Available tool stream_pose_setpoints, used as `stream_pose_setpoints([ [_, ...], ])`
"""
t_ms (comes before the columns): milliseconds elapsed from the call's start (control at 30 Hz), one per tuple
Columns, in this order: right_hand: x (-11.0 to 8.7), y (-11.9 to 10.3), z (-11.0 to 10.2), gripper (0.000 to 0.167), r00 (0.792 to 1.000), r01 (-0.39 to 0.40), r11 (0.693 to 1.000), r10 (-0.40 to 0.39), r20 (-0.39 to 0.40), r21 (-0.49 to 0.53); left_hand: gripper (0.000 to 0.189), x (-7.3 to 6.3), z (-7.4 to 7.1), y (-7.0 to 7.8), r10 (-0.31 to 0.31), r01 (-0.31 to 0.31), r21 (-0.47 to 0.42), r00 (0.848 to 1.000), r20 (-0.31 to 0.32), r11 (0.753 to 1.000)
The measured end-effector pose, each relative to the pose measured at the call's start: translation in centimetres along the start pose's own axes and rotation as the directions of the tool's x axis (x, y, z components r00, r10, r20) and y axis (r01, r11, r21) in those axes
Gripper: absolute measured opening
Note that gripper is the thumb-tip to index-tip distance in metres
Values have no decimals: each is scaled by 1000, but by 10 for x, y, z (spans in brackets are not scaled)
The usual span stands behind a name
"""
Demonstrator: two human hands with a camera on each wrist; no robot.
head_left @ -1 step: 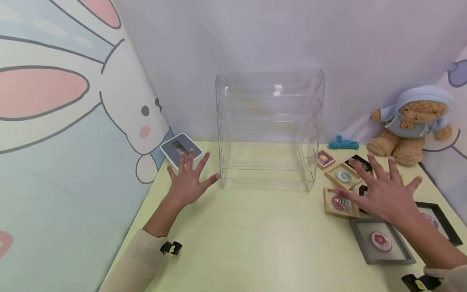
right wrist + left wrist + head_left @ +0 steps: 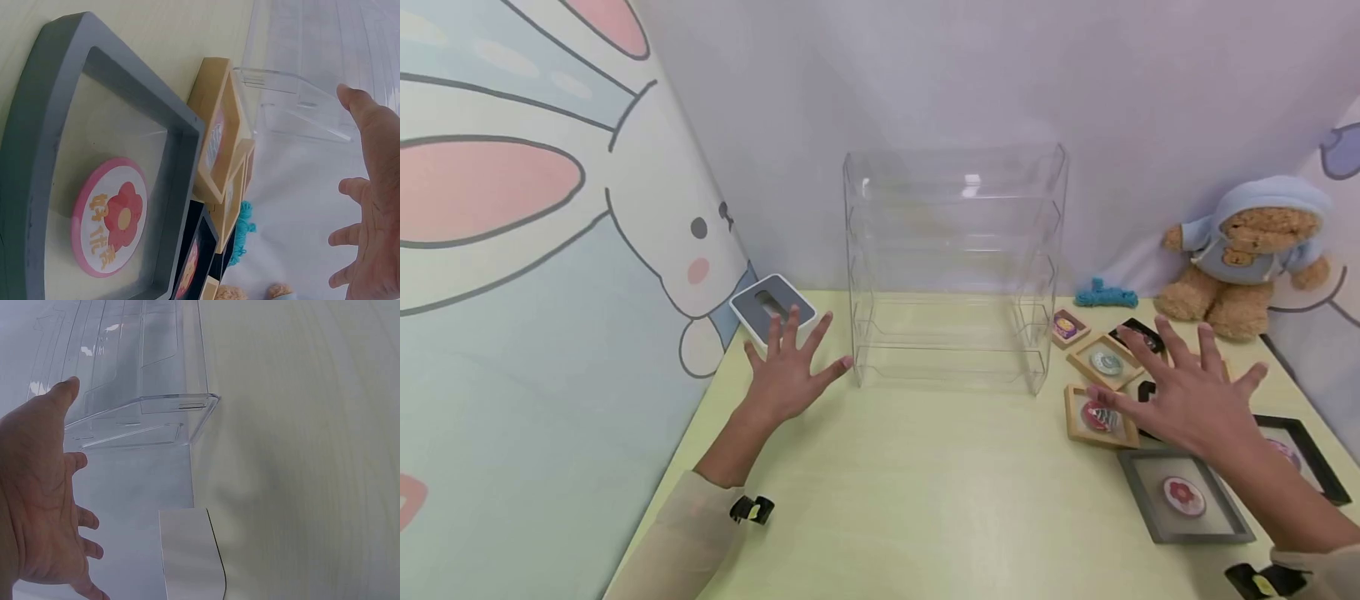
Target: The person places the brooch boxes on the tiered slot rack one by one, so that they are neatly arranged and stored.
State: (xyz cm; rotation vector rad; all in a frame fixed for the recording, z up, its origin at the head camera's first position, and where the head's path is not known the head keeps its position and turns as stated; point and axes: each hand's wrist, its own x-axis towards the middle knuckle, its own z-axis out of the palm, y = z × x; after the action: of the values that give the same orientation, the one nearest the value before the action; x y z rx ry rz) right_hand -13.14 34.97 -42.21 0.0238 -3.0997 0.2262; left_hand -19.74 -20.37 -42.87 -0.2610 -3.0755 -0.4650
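Note:
My left hand (image 2: 785,377) hovers with its fingers spread, holding nothing, near a white box with a dark grey top (image 2: 772,307). To its right stands a clear acrylic tiered rack (image 2: 951,350). My right hand (image 2: 1197,403) is spread open too, above a cluster of framed round badges, and grips nothing. Among these are a grey frame (image 2: 1138,492) with a flower badge (image 2: 111,215), a wooden frame with a red badge (image 2: 1078,421), another wooden frame with a pale blue badge (image 2: 1123,377) and a black frame (image 2: 1326,467). The right hand partly hides several frames.
A plush bear in a blue hooded top (image 2: 1243,258) sits at the back right. Left of it lies a blue knitted-looking item (image 2: 1105,297), with a small pinkish frame (image 2: 1070,337) in front. A wall with a rabbit picture (image 2: 662,225) borders the table (image 2: 917,492).

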Motion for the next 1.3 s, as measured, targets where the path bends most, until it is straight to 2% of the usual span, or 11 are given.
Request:
stream_pose_setpoints([
  [300,2,1,-2,111,1000,6,1000,-6,0,3,92,-1,3,-2,3,-3,3,1000,7,1000],
  [500,3,3,-1,111,1000,-2,1000,3,-7,20,92,4,4,-2,49,-49,13,999,1,999],
  [600,4,5,0,111,1000,-2,1000,2,-6,13,95,10,7,-4,81,-81,-38,997,9,996],
  [700,7,5,1,111,1000,6,1000,-6,-8,8,99,18,11,-9,118,-110,-162,992,44,981],
  [767,10,4,2,111,1000,13,1000,-13,-18,11,103,25,14,-14,149,-124,-285,986,69,950],
  [833,12,3,2,111,999,22,1000,-21,-29,16,106,33,18,-18,184,-131,-423,979,87,897],
  [900,14,2,2,111,999,28,999,-27,-34,23,109,41,22,-22,213,-123,-551,972,101,825],
  [1000,14,4,2,110,999,27,999,-26,-33,37,108,52,27,-25,254,-104,-690,960,119,716],
  [1067,14,6,3,110,999,23,999,-22,-27,42,106,58,30,-25,269,-76,-751,953,139,656],
  [1167,15,10,4,109,1000,15,999,-14,-16,45,106,66,34,-24,283,-38,-806,945,163,591],
  [1300,16,17,6,109,1000,22,998,-21,-18,57,110,75,40,-20,295,-8,-846,939,177,533],
])
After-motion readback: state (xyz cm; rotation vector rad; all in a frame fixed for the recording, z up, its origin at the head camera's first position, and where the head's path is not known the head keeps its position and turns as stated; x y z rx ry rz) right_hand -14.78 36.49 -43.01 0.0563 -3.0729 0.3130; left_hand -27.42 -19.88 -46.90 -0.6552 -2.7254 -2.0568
